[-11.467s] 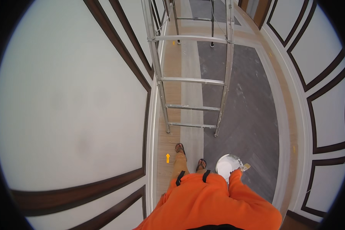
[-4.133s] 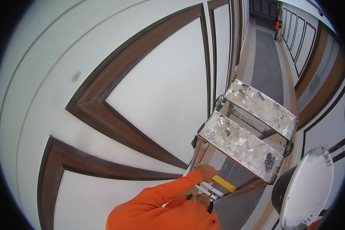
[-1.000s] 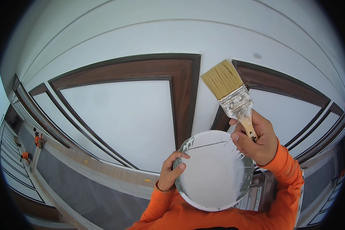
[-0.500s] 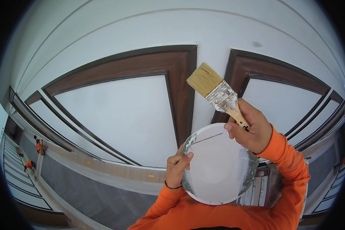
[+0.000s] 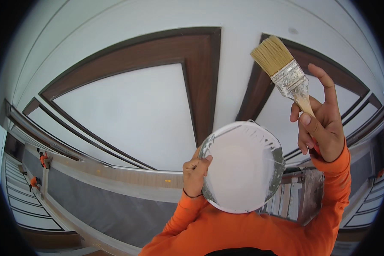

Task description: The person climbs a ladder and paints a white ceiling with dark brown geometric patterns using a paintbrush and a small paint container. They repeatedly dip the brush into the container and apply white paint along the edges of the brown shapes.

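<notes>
Near round bucket (image 5: 278,165), crusted brush (image 5: 291,80), pale bristles (image 5: 273,56)

Here's the brush (image 5: 287,76), tan bristles up-left (ferrule crusted white), clear of the open, white-rimmed bucket (image 5: 277,166), pale paint (image 5: 239,170) inside, inner wall smeared!

Paint bucket (image 5: 278,166): right before your chest, open side toward you, paint (image 5: 239,170) inside.
Left hand (image 5: 196,173): on the bucket's left side, thumb at the rim.
Paintbrush (image 5: 286,74): in your right hand (image 5: 324,121), right of and beyond the bucket, bristles pointing up and left.
Wall (image 5: 234,77): ahead of you, behind bucket and brush; one framed panel (image 5: 132,111) left, another (image 5: 271,113) right.
Ladder (image 5: 313,192): below, between the bucket and your right arm.
Floor (image 5: 111,213): below left, along the wall's foot.
Two co-workers (image 5: 44,160): far left, one nearer the wall.
</notes>
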{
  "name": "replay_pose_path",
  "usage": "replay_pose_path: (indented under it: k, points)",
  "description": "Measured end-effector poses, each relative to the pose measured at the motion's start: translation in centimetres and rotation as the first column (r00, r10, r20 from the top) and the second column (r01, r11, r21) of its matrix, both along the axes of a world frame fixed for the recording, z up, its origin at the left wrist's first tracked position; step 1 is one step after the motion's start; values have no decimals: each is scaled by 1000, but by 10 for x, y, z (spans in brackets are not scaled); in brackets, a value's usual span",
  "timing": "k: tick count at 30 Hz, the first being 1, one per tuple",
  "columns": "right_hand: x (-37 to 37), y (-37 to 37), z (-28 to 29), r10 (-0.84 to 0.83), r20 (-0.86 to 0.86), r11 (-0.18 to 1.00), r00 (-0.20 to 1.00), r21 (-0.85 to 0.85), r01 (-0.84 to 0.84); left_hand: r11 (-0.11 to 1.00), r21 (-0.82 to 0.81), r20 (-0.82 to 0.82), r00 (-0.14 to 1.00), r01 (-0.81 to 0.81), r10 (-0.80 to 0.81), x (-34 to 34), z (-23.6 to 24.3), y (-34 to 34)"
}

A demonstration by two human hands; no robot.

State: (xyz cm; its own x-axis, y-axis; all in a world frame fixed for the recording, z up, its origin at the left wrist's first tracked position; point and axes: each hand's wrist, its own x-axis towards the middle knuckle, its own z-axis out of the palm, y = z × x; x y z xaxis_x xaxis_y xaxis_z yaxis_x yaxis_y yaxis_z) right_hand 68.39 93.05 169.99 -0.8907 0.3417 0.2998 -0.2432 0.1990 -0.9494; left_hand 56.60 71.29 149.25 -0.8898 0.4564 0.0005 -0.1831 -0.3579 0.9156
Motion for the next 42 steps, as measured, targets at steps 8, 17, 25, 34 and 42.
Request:
replay_pose_path:
  k: [8, 17, 25, 34, 42]
  points:
    - [40, 25, -24, 474, 34, 856, 880, -254, -451, 999, -48, 58, 998, -20, 23, 1, -9, 0]
    - [65, 8, -29, 646, 157, 761, 747, -211, -613, 996, -8, -113, 989, -92, 91, -3, -39, 14]
    - [73, -8, -58, 466, 315, 879, 827, -58, -473, 994, -16, 98, 990, 108, -106, -4, 4, 5]
    - [26, -17, -89, 121, 432, 735, 893, 566, -373, 986, 91, 43, 989, 139, -143, -4, 19, 7]
    - [4, -21, -129, -25, 394, 905, 919, 399, -146, 985, 66, 62, 985, 156, -160, -6, 29, 1]
